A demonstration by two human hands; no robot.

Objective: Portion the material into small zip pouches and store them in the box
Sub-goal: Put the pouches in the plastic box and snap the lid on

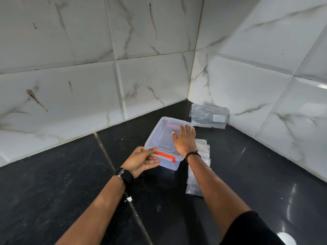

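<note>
Box [163, 138] of clear plastic sits on the black desk [62, 174], a little past the middle toward the tiled corner, with its clear lid [165, 133] on top and an orange latch [165, 155] on the near side at 6 o'clock. Left hand [141, 160] clamps the box's near-left corner at 7 o'clock, thumb over the lid edge beside the latch, fingers curled under the rim. Right hand [184, 139] lies flat on the lid at 3 o'clock, fingers spread and apart, closed on nothing. A dark braided watch band [123, 175] circles the left wrist; a thin black cord [192, 153] circles the right. Just beside the box at 4 o'clock, partly hidden under the right forearm, a row of small zip pouches [201, 156] lies overlapped on the desk, running toward the viewer. At 1 o'clock from the box, near the wall corner, a larger clear bag [208, 117] with a white label leans by the marble-patterned tiles [70, 41]. A small white scrap [129, 198] lies on the desk at 7 o'clock, well apart from the box.
</note>
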